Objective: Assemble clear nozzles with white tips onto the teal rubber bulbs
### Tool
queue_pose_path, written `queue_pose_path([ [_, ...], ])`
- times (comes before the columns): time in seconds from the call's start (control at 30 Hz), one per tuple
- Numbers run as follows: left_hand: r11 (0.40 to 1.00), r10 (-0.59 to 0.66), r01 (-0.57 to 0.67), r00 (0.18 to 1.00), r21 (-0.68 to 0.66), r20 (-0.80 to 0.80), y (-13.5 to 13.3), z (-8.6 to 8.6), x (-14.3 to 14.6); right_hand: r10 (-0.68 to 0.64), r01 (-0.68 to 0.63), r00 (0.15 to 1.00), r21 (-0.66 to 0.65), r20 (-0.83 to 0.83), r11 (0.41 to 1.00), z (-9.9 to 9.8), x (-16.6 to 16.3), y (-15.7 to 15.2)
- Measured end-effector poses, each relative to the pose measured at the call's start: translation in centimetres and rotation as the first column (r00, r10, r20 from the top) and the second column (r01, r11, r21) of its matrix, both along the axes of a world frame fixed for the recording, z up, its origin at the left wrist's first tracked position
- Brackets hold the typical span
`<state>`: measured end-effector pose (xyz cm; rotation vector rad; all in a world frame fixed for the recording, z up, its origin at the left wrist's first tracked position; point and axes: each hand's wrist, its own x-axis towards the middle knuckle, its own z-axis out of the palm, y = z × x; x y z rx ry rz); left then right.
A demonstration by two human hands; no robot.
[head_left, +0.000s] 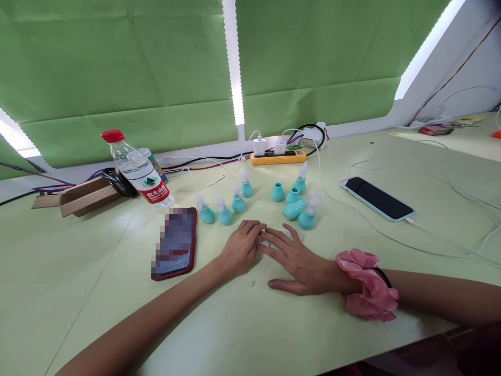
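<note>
My left hand (243,245) rests on the table with its fingers bent and pressed together; what they hold, if anything, is hidden. My right hand (299,265) has its fingers spread, their tips touching or nearly touching the left. A small translucent piece (265,244) shows between the hands. Beyond the left hand stand several teal squeeze bulbs with clear tips, the closest being one bulb (225,214). Past the right hand are a tipped bulb (307,219), a bulb lying on its side (293,209) and an upright bulb with an open neck (277,192).
A red-cased phone (191,250) lies left, below a water bottle (143,175) and an open cardboard box (90,196). An orange power strip (277,157) sits at the back. On the right, a phone (378,199) is plugged into a white cable (364,219).
</note>
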<state>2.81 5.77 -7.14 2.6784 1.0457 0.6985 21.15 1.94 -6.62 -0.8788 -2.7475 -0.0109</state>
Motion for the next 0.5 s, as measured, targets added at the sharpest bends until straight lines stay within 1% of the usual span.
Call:
queue_pose_path([
  [0.07, 1.0, 0.004, -0.002, 0.997, -0.026, 0.077, 0.1, 0.0, -0.4, 0.016, -0.014, 0.999, 0.046, -0.038, 0.999, 0.1, -0.7, -0.4],
  [0.13, 0.998, -0.026, 0.031, 0.995, -0.052, 0.093, 0.5, -0.1, -0.7, 0.093, -0.086, 0.993, 0.095, -0.073, 0.992, 0.2, -1.5, -0.9],
  [0.17, 0.996, -0.052, 0.057, 0.996, -0.072, 0.078, 0.6, -0.1, -0.8, 0.174, -0.166, 0.982, 0.11, -0.068, 0.98, 0.4, -1.8, -1.0],
  [0.23, 0.988, -0.09, 0.094, 0.995, -0.121, 0.038, 0.7, -0.2, -0.9, 0.369, -0.365, 0.929, 0.098, -0.019, 0.926, 0.6, -2.4, -1.2],
  [0.27, 0.985, -0.092, 0.096, 0.995, -0.147, 0.031, 0.7, -0.1, -1.0, 0.44, -0.439, 0.898, 0.072, 0.01, 0.895, 0.7, -2.7, -1.2],
  [0.3, 0.981, -0.085, 0.09, 0.996, -0.171, 0.036, 0.5, 0.0, -1.1, 0.477, -0.478, 0.878, 0.048, 0.028, 0.877, 0.7, -2.9, -1.1],
  [0.33, 0.978, -0.071, 0.08, 0.996, -0.19, 0.052, 0.3, 0.1, -1.2, 0.478, -0.479, 0.878, 0.04, 0.03, 0.877, 0.6, -3.0, -1.0],
  [0.37, 0.977, -0.057, 0.071, 0.995, -0.202, 0.076, 0.1, 0.2, -1.2, 0.453, -0.453, 0.891, 0.048, 0.023, 0.89, 0.5, -3.0, -0.8],
  [0.43, 0.977, -0.042, 0.066, 0.991, -0.203, 0.124, -0.1, 0.3, -1.2, 0.375, -0.373, 0.927, 0.101, 0.001, 0.922, 0.0, -3.0, -0.3],
  [0.5, 0.979, -0.058, 0.085, 0.987, -0.183, 0.147, 0.4, 0.3, -0.9, 0.317, -0.311, 0.948, 0.165, -0.009, 0.936, -0.6, -2.8, 0.2],
])
